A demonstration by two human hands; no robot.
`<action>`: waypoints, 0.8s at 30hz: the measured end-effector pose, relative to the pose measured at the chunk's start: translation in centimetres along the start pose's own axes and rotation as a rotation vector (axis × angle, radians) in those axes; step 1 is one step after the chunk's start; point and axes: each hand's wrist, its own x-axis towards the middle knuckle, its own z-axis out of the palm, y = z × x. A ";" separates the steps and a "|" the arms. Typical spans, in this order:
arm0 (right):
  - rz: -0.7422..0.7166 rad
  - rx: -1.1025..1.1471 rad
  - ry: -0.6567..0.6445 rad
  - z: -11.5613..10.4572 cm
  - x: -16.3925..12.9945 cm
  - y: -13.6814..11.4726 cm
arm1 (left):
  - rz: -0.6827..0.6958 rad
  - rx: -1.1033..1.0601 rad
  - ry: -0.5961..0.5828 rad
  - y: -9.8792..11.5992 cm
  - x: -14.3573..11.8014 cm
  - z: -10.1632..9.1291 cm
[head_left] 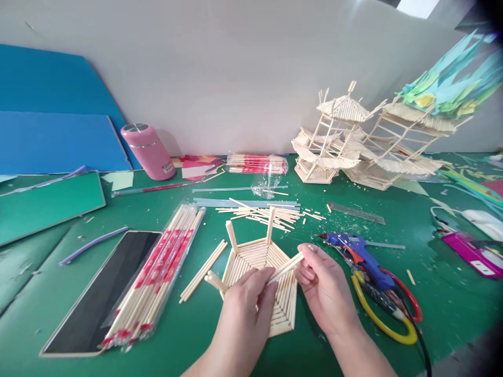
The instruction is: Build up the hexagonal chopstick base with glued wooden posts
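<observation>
Between my two hands is a short bundle of wooden sticks (286, 268), tilted up toward the right. My left hand (249, 303) pinches its lower end, and the fingers of my right hand (320, 283) close on its upper end. Directly below lies a hexagonal base (244, 257) made of sticks laid in rings. Upright stick posts (270, 225) stand at several of its corners; my left hand hides part of the near side. A few loose sticks (203, 271) lie left of the base, and a pile of cut sticks (261, 214) lies behind it.
A blue glue gun (359, 254) and yellow-and-red-handled pliers (383, 314) lie at the right. Packed chopsticks (157, 277) rest across a dark board (98, 293) on the left. Stick pavilions (334, 136) and a pink bottle (149, 152) stand at the back, near a clear ruler (357, 213).
</observation>
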 end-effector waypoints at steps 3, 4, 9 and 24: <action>-0.012 0.002 0.004 -0.1 -0.1 0.1 | -0.056 -0.021 -0.023 -0.1 0.0 0.0; -0.016 0.004 0.006 -0.1 -0.1 0.1 | -0.076 -0.039 -0.029 -0.1 0.0 0.0; -0.038 0.003 0.001 -0.1 -0.1 0.1 | -0.093 -0.075 -0.028 -0.2 0.0 0.0; -0.120 -0.042 -0.037 -0.4 -0.1 0.2 | 0.069 -0.069 0.029 -1.0 -0.1 0.2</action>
